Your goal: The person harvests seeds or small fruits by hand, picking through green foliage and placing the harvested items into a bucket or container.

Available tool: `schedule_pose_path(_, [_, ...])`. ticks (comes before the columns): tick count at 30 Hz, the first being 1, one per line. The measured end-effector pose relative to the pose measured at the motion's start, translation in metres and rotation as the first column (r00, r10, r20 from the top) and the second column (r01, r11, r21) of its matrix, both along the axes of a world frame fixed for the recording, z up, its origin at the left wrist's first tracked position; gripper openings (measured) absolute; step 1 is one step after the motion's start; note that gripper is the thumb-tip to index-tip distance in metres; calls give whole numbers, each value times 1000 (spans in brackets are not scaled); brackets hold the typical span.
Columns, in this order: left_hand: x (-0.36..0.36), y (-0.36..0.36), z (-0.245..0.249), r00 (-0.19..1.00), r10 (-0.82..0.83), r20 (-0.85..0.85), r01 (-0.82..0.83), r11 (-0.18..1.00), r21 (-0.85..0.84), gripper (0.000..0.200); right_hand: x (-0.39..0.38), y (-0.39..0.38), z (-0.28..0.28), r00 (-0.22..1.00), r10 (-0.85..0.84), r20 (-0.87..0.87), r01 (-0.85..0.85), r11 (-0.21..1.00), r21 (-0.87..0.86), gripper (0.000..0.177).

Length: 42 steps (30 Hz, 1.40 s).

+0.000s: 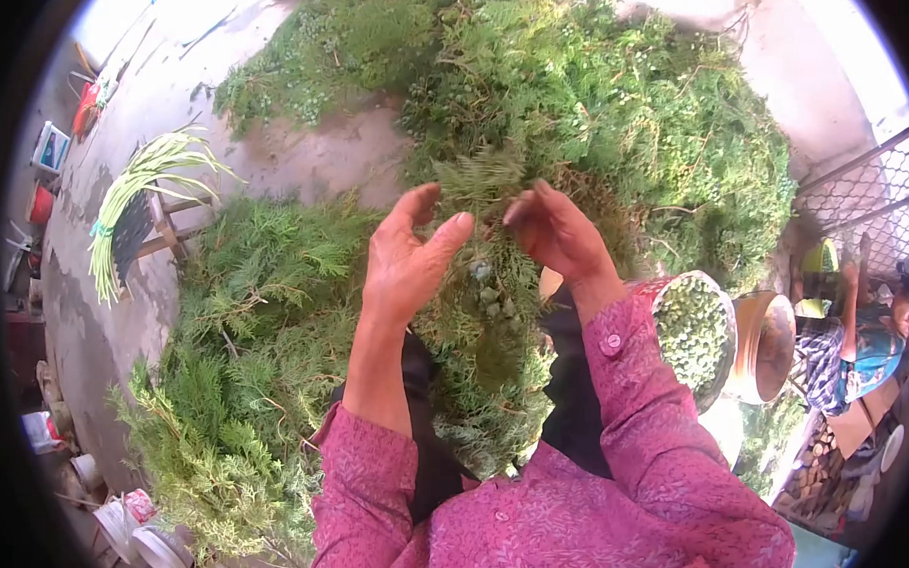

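A feathery green conifer sprig (481, 178), smeared by motion, is just beyond my fingertips at the centre. My left hand (413, 251) is open at its left side, thumb and fingers apart. My right hand (564, 236) is on the other side, fingers bent and slightly spread, their tips close to the sprig's lower end. Below and between my hands, more conifer branches (492, 360) lie between my knees, with several pale green seed cones (491, 295) among them. Right of my right forearm stands a bucket (730, 329) full of small green cones (691, 332).
A large pile of conifer branches (621, 110) spreads ahead, another heap (263, 307) at left. Long green bean-like strands (142, 188) hang over a small stool (163, 229). A brownish pot (765, 345) is beside the bucket. Another person (868, 354) sits at far right near a mesh gate (878, 204).
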State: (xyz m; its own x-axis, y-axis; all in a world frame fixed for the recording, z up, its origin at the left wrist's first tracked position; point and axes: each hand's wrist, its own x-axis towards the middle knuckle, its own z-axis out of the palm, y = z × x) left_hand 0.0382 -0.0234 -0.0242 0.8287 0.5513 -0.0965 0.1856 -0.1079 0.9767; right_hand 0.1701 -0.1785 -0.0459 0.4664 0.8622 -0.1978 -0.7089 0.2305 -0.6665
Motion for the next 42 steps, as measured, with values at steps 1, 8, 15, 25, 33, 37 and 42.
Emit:
schedule_pose_path(1, [2, 0, -2, 997, 26, 71, -25, 999, -21, 62, -2, 6, -2, 998, 61, 6, -61, 997, 45, 40])
schedule_pose_path(8, [6, 19, 7, 981, 174, 84, -181, 980, 80, 65, -11, 32, 6, 993, 91, 81, -90, 996, -18, 38])
schedule_pose_path(15, [-3, 14, 34, 957, -277, 92, 290, 875, -388, 39, -6, 28, 18, 822, 435, 368, -371, 898, -235, 36])
schedule_pose_path(25, [7, 34, 12, 882, 470, 16, -287, 564, -774, 36, 1, 35, 10, 728, -253, 636, 420, 899, -123, 21])
schedule_pose_path(33, [11, 49, -8, 705, 709, 0, -121, 120, -985, 41, -21, 35, 18, 827, -17, 562, 190, 949, -251, 18])
schedule_pose_path(37, [9, 51, -12, 656, 754, -19, -105, 67, -992, 41, -26, 32, 19, 892, 195, 407, -56, 942, -330, 20])
schedule_pose_path(42, [11, 49, -13, 668, 744, 12, -84, 92, -992, 42, -37, 45, 17, 910, 122, 396, 2, 954, -300, 24])
